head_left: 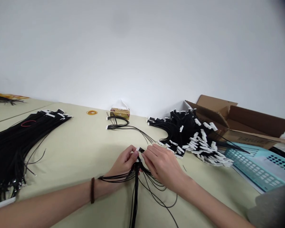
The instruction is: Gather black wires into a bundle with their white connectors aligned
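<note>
A pale green table point(85, 148) stands against a plain white wall point(133, 57). A big heap of black wires with white plugs point(180, 129) lies on the right, by an open cardboard box point(249, 139) and a blue-green plastic basket point(254, 167). Both arms reach in from the bottom, and the hands meet over the table's near middle. There, the left hand point(124, 160) pinches a bunch of black wires point(136, 193) near its white plugs, thumb on top. The right hand point(162, 163) bends over, its fingers closed on the same bunch. Marks on the gold tissue box point(123, 113) are too small to read.
</note>
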`<state>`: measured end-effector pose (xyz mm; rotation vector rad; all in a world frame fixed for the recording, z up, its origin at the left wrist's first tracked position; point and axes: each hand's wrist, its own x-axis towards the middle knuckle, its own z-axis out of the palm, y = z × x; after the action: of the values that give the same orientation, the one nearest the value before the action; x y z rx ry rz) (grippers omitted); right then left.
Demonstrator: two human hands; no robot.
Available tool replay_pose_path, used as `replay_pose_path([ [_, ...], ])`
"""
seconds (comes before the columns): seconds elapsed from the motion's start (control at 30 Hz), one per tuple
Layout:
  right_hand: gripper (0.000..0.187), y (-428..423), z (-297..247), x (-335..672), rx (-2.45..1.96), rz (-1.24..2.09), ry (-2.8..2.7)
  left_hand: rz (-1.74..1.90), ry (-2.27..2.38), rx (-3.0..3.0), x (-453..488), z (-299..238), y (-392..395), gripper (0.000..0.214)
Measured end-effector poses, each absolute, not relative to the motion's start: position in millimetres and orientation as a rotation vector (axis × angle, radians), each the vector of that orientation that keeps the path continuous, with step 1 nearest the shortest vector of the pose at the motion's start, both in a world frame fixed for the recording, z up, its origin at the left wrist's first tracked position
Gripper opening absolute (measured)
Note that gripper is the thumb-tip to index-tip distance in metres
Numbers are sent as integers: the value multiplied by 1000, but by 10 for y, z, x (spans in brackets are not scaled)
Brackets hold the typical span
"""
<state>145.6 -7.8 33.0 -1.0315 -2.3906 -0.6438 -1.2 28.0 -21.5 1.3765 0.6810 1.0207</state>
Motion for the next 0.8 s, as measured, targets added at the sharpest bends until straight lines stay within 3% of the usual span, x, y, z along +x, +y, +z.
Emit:
replay_pose_path([
  [0.4, 26, 10, 262, 1495, -1052, -701, -2370, 1023, 685, 1202, 2, -160, 240, 33],
  [0.63, 15, -80, 316, 1463, -920, -1074, -2365, 1094, 656, 1043, -40, -100, 218, 25],
  [0.8, 11, -196, 323, 1314, -875, -756, -2369, 1139, 689, 940, -66, -102, 242, 26],
])
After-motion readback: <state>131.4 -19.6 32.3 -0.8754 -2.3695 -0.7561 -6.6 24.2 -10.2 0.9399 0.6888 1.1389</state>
